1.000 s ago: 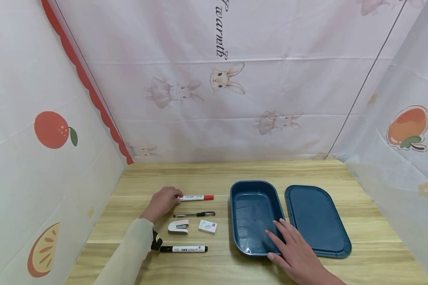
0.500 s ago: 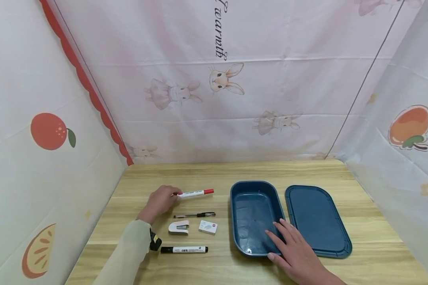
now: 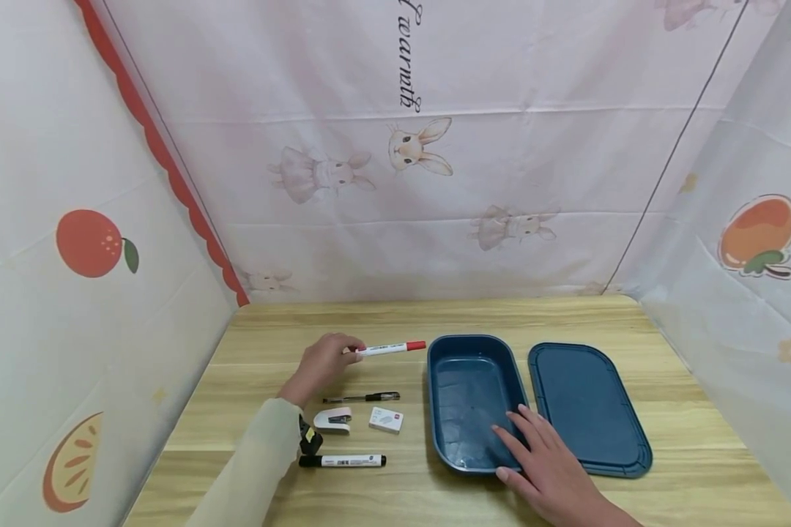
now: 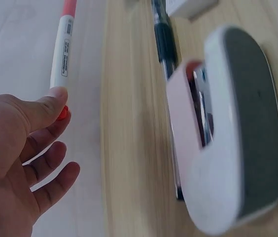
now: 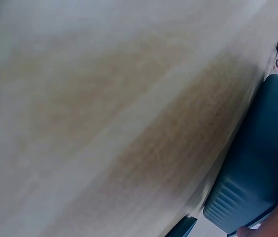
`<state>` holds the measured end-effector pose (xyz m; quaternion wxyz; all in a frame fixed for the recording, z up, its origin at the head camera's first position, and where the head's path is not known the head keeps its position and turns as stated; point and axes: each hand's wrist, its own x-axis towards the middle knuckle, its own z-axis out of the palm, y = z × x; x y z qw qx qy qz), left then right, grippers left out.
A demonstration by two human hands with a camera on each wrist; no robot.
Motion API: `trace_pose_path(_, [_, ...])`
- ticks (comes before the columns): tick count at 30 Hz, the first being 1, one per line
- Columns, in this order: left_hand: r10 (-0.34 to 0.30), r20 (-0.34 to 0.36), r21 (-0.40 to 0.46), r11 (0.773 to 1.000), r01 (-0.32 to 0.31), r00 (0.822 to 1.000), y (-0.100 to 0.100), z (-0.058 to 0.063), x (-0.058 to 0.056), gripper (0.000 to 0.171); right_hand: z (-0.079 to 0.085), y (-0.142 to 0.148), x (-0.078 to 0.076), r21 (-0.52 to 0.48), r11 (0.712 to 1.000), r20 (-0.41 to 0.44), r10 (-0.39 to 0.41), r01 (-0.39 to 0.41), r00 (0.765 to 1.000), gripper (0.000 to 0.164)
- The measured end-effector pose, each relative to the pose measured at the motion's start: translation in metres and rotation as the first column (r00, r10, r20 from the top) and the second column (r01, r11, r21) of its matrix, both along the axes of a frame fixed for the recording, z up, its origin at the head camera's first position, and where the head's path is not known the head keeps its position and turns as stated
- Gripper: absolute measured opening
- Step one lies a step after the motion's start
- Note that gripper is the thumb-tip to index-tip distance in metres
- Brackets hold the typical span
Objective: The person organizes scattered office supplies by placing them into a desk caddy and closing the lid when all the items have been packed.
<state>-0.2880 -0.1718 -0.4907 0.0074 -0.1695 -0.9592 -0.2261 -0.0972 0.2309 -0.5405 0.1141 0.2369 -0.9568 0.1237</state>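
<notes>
Your left hand pinches the red marker by its tail end. Your right hand lies flat, fingers spread straight on the blue tray rim.

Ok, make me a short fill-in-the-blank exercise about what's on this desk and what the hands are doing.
1. The left hand holds a white marker with a ____ cap.
2. The right hand rests on the rim of the blue ____.
3. The lid lies flat to the ____ of the open box.
4. The marker nearest the camera has a ____ cap.

Missing words: red; box; right; black
</notes>
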Motion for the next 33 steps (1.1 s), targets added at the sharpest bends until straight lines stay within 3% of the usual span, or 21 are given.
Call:
trace_pose_path(7, [0.004, 0.039, 0.002, 1.0, -0.004, 0.999, 0.023, 0.004, -0.002, 0.015, -0.001, 0.002, 0.0, 0.015, 1.0, -0.003, -0.004, 0.004, 1.0, 0.056])
trace_pose_path(16, [-0.081, 0.039, 0.045, 0.996, 0.079, 0.996, 0.051, 0.011, -0.001, 0.016, -0.003, 0.002, 0.0, 0.025, 1.0, -0.005, -0.003, 0.003, 1.0, 0.056])
trace_pose_path(33, [-0.112, 0.032, -0.05, 0.992, 0.113, 0.993, 0.097, 0.009, -0.002, 0.013, -0.002, 0.001, -0.001, 0.028, 1.0, 0.039, -0.014, 0.013, 0.999, 0.056])
